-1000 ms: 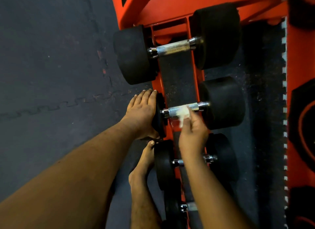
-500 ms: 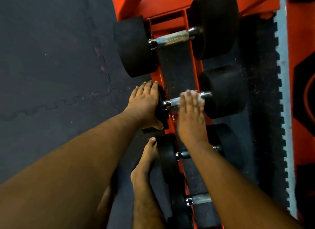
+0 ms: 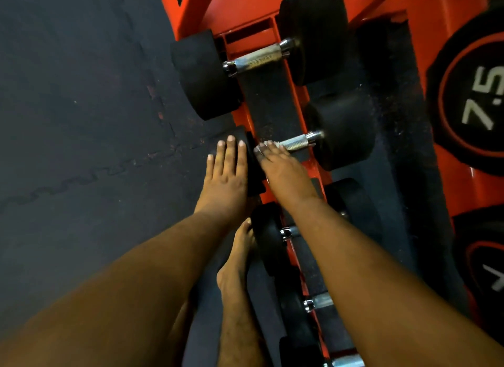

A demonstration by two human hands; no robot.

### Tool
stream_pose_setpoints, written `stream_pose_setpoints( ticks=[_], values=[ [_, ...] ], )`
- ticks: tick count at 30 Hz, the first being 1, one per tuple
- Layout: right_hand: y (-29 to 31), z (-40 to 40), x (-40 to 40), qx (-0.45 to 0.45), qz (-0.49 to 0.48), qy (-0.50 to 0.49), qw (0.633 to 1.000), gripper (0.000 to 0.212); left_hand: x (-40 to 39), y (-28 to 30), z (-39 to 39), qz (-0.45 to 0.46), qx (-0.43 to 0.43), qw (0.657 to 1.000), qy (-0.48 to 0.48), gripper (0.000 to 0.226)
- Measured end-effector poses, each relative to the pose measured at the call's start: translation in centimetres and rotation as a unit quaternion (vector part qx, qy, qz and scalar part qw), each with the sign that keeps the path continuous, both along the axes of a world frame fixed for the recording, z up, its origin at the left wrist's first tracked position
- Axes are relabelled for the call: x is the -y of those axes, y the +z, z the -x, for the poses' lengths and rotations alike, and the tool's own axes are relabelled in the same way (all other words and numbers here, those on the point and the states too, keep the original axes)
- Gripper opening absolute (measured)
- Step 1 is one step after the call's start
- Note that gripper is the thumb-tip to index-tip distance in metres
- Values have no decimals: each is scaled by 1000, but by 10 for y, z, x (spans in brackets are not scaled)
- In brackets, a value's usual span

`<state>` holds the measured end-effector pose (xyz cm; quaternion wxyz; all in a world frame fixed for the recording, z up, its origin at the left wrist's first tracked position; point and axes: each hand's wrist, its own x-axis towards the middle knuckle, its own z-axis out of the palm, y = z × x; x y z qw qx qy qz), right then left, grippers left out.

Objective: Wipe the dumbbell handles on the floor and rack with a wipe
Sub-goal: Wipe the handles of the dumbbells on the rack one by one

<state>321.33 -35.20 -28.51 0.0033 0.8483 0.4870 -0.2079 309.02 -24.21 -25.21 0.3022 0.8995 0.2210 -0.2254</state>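
Nearest the camera: bare forearms reaching forward and a bare foot (image 3: 240,260) on dark rubber floor (image 3: 81,121), toes just beside a black dumbbell head.

Bottom edge: chrome handle of a small dumbbell (image 3: 346,361), partly cut off. Next up, another small dumbbell (image 3: 319,302), short chrome handle, black heads, mostly hidden under the right forearm. Then a third one (image 3: 289,233), only a chrome collar and a black round head showing.

Left hand (image 3: 226,175) laid flat, fingers straight and together, palm resting on the outer black head of the middle dumbbell (image 3: 341,132). Open, gripping nothing.

Right hand (image 3: 278,162) over the near end of that dumbbell's handle (image 3: 296,142), fingers extended across the bar, a sliver of white wipe (image 3: 259,148) peeking under the fingertips next to the inner collar. Pressing the wipe onto the bar; curl of the fingers underneath not visible. Handle: knurled chrome, shiny, far half exposed, chrome collar at the far black head. Heads round, matte black rubber, dusty.

Beyond: largest dumbbell (image 3: 259,58), long knurled chrome handle, 2 thick black heads, lying across the orange rack (image 3: 245,9). Black textured strip running between the rack rails, speckled with white dust.

Far right: black round weight head (image 3: 474,99) with orange ring and white "7.5", another like it below, cut by the edge.
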Motion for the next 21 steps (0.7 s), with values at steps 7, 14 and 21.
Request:
stream_pose_setpoints(
  ticks=[7,14,21],
  values=[
    [30,49,93,-55,-13,-120,991,56,53,17,45,90,-2,994,-68,108],
    [4,82,143,-91,194,9,977,86,106,-11,53,139,-58,986,-70,137],
    [-2,58,150,-47,133,24,990,43,118,-11,31,55,-100,990,-88,148]
  ],
)
